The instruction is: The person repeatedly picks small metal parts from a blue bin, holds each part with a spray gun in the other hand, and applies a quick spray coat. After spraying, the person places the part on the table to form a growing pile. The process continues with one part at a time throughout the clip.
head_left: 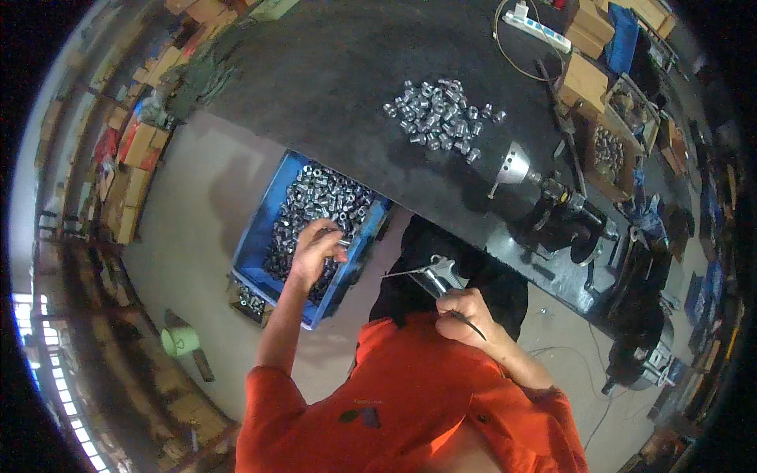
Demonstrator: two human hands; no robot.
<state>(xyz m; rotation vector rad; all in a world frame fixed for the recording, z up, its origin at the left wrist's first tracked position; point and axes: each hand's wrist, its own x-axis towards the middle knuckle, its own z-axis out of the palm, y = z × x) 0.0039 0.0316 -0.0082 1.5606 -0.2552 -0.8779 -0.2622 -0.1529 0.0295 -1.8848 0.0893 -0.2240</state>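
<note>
Head view: the dark flat-topped bench [315,79] and blue rectangular plastic bin [252,256] are both loaded, so work is judged partway. By the right hand [467,313], a silver metal air gun [438,281] is clasped. Beneath the left hand [317,251], small silver metal fittings [325,195] are binned; whether one is pinched cannot be told.

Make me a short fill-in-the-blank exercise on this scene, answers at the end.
The left hand is over a crate coloured ____.
The air gun is held in the ____ hand.
In the picture, the crate lies ____ (left or right) of the fittings piled on the tabletop.
Missing words: blue; right; left.
</note>
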